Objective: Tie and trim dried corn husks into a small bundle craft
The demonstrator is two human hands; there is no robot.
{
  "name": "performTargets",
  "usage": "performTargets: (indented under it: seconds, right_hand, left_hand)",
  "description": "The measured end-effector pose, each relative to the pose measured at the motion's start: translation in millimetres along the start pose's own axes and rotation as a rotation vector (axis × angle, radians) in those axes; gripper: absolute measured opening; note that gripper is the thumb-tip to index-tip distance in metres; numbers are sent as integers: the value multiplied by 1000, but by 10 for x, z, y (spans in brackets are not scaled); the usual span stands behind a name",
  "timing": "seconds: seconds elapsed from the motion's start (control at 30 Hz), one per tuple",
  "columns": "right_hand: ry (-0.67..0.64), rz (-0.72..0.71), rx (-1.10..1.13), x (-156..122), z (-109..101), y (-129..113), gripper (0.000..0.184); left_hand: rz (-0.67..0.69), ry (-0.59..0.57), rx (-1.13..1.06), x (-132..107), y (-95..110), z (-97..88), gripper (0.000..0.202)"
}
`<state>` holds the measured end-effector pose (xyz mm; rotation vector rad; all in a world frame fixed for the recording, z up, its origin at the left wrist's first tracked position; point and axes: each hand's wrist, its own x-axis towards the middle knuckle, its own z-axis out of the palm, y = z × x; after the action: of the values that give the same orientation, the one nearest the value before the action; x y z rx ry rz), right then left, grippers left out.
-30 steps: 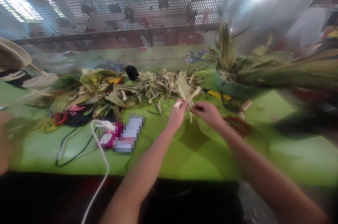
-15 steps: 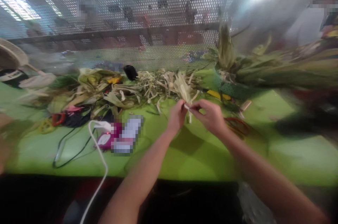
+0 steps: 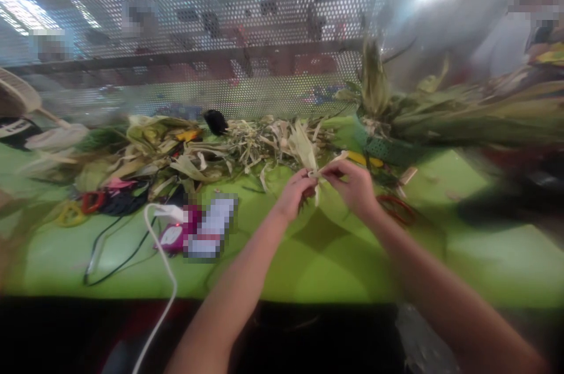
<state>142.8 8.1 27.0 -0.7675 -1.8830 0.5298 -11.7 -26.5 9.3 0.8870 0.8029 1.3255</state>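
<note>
Corn-husk strip (image 3: 318,173), pale, dry and narrow, was pinched by the left hand (image 3: 294,192) and right hand (image 3: 352,183) above the bright green table (image 3: 317,262), near the heap of dry husks (image 3: 264,142). Pulled unevenly, the brittle strip could probably have torn or slipped free.

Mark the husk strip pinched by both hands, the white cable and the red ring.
husk strip (image 3: 315,174), head view, on its pale pinched middle.
white cable (image 3: 166,259), head view, on its curved middle stretch.
red ring (image 3: 402,208), head view, on its far rim.
</note>
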Motion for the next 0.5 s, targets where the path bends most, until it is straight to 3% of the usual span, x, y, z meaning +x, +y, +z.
performTargets:
  seconds: [0.2,0.37,0.5]
  right_hand:
    - [-76,-116,-60,-9,1,23,16]
    - [-130,-293,-305,-3,10,95,19]
    - [-123,-345,-425,-4,6,95,14]
  left_hand:
    - [-6,87,37,21,12,-3,30]
    - [-19,134,32,25,17,-14,31]
    - [-28,136,40,26,-1,-11,33]
